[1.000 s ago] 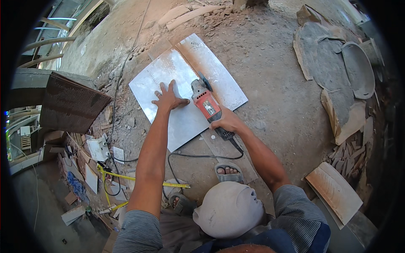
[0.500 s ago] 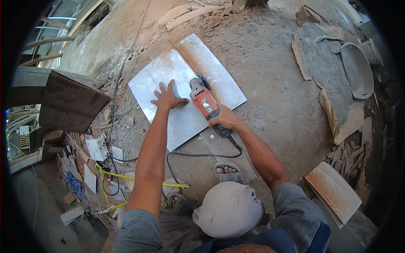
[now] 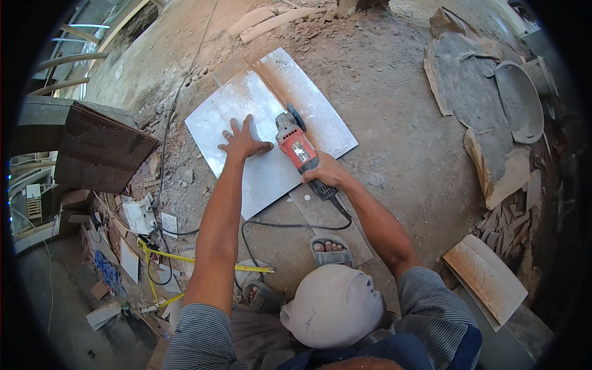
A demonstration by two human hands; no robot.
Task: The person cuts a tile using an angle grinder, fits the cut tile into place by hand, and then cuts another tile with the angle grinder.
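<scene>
A large pale tile (image 3: 268,179) with a glossy surface lies at an angle on the dusty ground. A brown dusty line runs across it, and I cannot tell whether it is cut through there. My left hand (image 3: 245,143) lies on the tile left of the line, fingers spread. My right hand (image 3: 327,171) is wrapped around the rear body of a red and black angle grinder (image 3: 298,148). The grinder's dark disc (image 3: 296,116) stands on edge along the dusty line; whether it spins does not show.
The grinder's black cord (image 3: 290,226) loops near my sandalled foot (image 3: 330,250). A yellow tape measure (image 3: 185,256) and white power box (image 3: 140,216) lie left. At right are a grey basin (image 3: 519,102), broken tile pieces (image 3: 502,231) and a brown-stained tile (image 3: 484,277).
The whole view has shifted very slightly. Both hands, the grinder and the tile keep practically the same places relative to each other.
</scene>
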